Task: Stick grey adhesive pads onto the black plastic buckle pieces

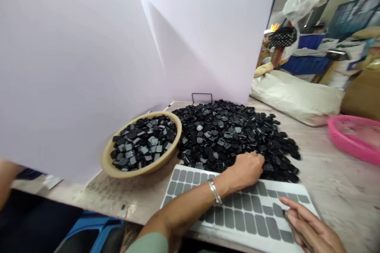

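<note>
White partition panels stand beyond the fingers, catching pale light. The pale wood-grain tabletop spreads beneath them; blue crates sit farther right.

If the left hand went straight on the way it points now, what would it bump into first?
The left hand would most likely run into the pile of black pieces right at its knuckles; the picture doesn't settle whether it already touches them.

Yeah, no luck reading anything here tbh. I can't make out any lettering, numbers, brands or signs anywhere in this view, and the stuff in the background on the right is too blurry to tell either way.
</note>
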`<control>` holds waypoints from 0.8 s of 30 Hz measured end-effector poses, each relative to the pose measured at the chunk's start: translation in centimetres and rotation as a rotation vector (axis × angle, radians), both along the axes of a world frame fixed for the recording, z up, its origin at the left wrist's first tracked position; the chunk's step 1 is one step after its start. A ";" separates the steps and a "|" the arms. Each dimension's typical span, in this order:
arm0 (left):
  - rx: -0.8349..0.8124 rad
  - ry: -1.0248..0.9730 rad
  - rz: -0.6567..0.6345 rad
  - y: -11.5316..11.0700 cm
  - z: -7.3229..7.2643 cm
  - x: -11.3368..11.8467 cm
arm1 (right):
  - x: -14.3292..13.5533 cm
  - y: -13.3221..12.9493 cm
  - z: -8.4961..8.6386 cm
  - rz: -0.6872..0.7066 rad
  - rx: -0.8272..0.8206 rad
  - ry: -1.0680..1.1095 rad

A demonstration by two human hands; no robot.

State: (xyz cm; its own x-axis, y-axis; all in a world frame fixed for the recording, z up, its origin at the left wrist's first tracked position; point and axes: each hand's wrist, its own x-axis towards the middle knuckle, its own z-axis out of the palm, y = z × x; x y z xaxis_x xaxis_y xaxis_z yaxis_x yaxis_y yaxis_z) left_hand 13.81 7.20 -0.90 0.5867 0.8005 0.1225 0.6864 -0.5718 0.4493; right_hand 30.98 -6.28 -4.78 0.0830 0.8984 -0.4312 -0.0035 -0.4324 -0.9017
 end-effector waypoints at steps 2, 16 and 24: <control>-0.061 -0.111 0.031 -0.5 0.6 -0.7 | -0.5 -0.3 1.1 -0.022 0.029 0.043; -1.297 -1.061 0.111 -7.7 0.6 -3.5 | -3.7 0.1 2.6 0.079 0.144 0.303; -1.300 -1.060 0.112 -8.0 0.1 -2.8 | -3.7 -0.7 2.3 0.002 0.568 -0.447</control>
State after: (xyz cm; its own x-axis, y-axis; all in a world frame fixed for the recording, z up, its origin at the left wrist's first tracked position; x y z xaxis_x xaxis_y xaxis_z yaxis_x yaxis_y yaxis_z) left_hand 10.98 -0.80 -0.78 0.6213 0.7100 -0.3315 -0.1992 0.5523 0.8095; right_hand 27.33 -6.93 -2.51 0.1406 0.9741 0.1774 0.4183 0.1039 -0.9023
